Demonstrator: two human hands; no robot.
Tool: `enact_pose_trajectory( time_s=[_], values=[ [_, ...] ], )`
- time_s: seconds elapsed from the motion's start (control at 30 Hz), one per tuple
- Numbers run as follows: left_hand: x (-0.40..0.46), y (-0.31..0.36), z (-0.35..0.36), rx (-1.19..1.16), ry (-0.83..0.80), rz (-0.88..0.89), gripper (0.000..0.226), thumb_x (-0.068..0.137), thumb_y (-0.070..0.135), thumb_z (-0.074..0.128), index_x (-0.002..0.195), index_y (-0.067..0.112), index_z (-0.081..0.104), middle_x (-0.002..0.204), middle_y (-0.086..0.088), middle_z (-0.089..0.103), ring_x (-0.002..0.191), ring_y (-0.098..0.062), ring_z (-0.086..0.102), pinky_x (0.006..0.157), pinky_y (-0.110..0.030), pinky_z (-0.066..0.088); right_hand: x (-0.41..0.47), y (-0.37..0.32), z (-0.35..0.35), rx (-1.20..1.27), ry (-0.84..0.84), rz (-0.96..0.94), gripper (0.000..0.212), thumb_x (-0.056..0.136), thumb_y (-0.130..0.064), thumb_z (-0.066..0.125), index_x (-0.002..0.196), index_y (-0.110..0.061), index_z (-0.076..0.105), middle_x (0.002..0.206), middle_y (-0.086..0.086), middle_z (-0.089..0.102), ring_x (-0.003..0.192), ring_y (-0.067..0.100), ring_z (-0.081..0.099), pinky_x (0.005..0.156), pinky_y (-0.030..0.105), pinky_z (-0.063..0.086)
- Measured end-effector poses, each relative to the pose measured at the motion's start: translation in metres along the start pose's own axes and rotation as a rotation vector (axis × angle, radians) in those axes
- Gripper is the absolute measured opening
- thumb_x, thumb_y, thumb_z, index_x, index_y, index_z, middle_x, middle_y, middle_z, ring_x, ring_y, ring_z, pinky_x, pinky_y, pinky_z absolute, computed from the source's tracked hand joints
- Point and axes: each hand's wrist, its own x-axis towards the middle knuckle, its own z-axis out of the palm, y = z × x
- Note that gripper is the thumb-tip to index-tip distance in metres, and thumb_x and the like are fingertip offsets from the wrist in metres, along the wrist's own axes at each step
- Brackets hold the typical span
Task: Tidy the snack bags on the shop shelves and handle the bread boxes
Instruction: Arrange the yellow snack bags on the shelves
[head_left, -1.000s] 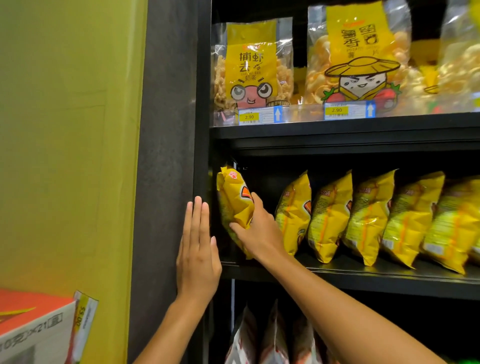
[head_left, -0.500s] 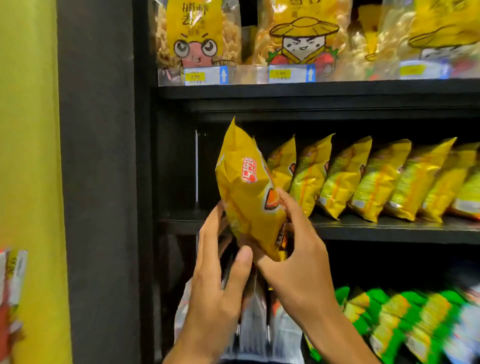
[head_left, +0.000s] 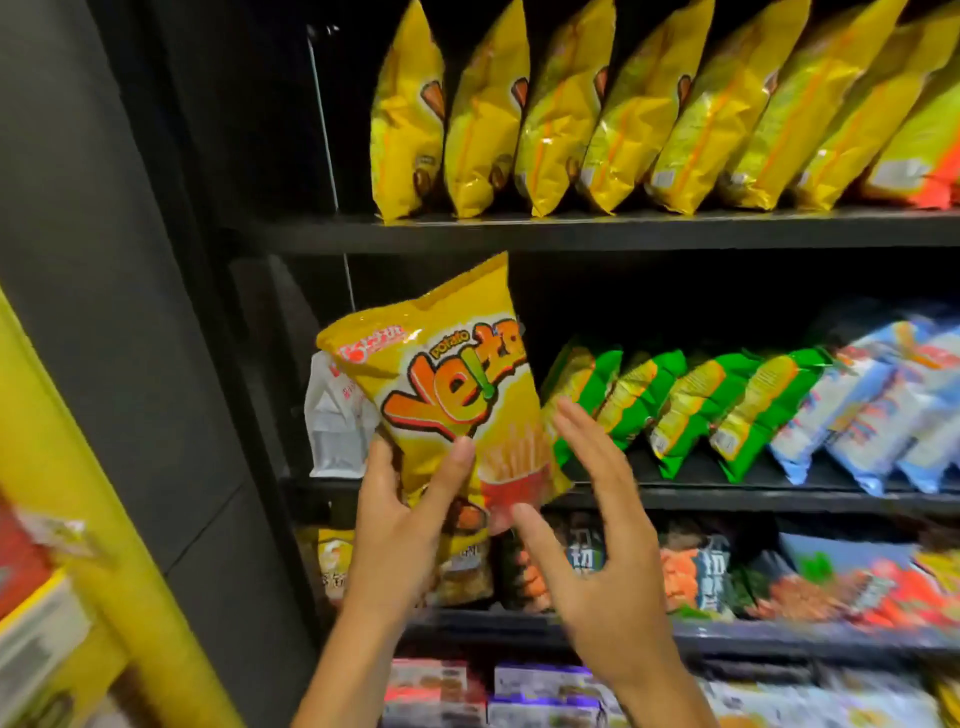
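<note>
The left hand (head_left: 400, 525) grips the lower left corner of a yellow Yetta potato snack bag (head_left: 457, 395), thumb across its front and fingers behind, holding it tilted in the open air in front of the shelves. The right hand (head_left: 597, 551) is spread with straight fingers just beside the bag's lower right edge; whether its fingertips touch the bag cannot be told.

The bag's top corner reaches up to the front edge of the upper shelf (head_left: 597, 234), where a row of yellow bags (head_left: 623, 119) stands leaning, starting a little in from the shelf's left end and leaving a dark gap beside the cabinet's black side panel (head_left: 171, 312).

Behind the held bag, at the left end of the middle shelf (head_left: 727, 493), stands a white bag (head_left: 332, 421). To the right come 4 green bags (head_left: 691, 410), then blue bags (head_left: 872, 410), all leaning. Above them the middle shelf has open dark space.
</note>
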Motion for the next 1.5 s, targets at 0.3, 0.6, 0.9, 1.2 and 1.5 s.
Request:
enact_pose_trajectory(
  time_s=[0.3, 0.6, 0.9, 1.2, 1.5],
  values=[
    [-0.061, -0.058, -0.007, 0.171, -0.295, -0.185, 0.060, 0.082, 0.018, 0.076, 0.138, 0.021, 0.055, 0.128, 0.010, 0.072, 0.122, -0.008, 0.065, 0.093, -0.022, 0.055, -0.042, 0.031, -0.036, 0.465, 0.035, 0.554, 0.068, 0.090, -0.051, 0.068, 0.151, -0.040, 0.041, 0.145, -0.020, 0.057, 0.135, -0.003, 0.052, 0.108, 0.024, 0.047],
    [-0.092, -0.066, -0.012, 0.119, -0.367, -0.351, 0.113, 0.061, 0.070, 0.086, 0.154, 0.028, 0.036, 0.142, 0.016, 0.062, 0.132, -0.007, 0.058, 0.107, -0.031, 0.051, -0.079, 0.029, -0.039, 0.512, 0.049, 0.632, 0.032, 0.095, -0.020, 0.065, 0.127, -0.024, 0.066, 0.118, -0.013, 0.076, 0.115, 0.005, 0.070, 0.097, 0.027, 0.056],
    [-0.098, -0.064, 0.009, 0.063, -0.162, -0.294, 0.044, 0.080, 0.023, 0.074, 0.122, 0.018, 0.062, 0.108, 0.001, 0.078, 0.100, -0.020, 0.076, 0.075, -0.027, 0.061, -0.105, 0.035, -0.035, 0.584, 0.049, 0.742, 0.052, 0.083, -0.057, 0.077, 0.130, -0.045, 0.057, 0.145, -0.014, 0.059, 0.134, 0.002, 0.056, 0.109, 0.027, 0.049],
    [-0.102, -0.071, 0.006, 0.063, -0.365, -0.341, 0.070, 0.069, 0.052, 0.089, 0.124, 0.022, 0.059, 0.116, 0.005, 0.076, 0.109, -0.016, 0.072, 0.084, -0.026, 0.059, -0.100, 0.033, -0.043, 0.329, 0.370, 0.723, 0.057, 0.088, -0.046, 0.071, 0.058, -0.017, 0.032, 0.052, -0.005, 0.026, 0.052, 0.014, 0.026, 0.053, 0.027, 0.032],
    [-0.097, -0.065, 0.010, -0.034, -0.267, -0.164, 0.016, 0.088, 0.005, 0.070, 0.098, 0.015, 0.076, 0.112, -0.008, 0.076, 0.109, -0.026, 0.071, 0.078, -0.032, 0.061, -0.110, 0.036, -0.036, 0.378, 0.329, 0.665, 0.044, 0.093, -0.031, 0.069, 0.052, -0.028, 0.051, 0.051, -0.008, 0.046, 0.050, 0.007, 0.043, 0.054, 0.020, 0.042]
  ],
)
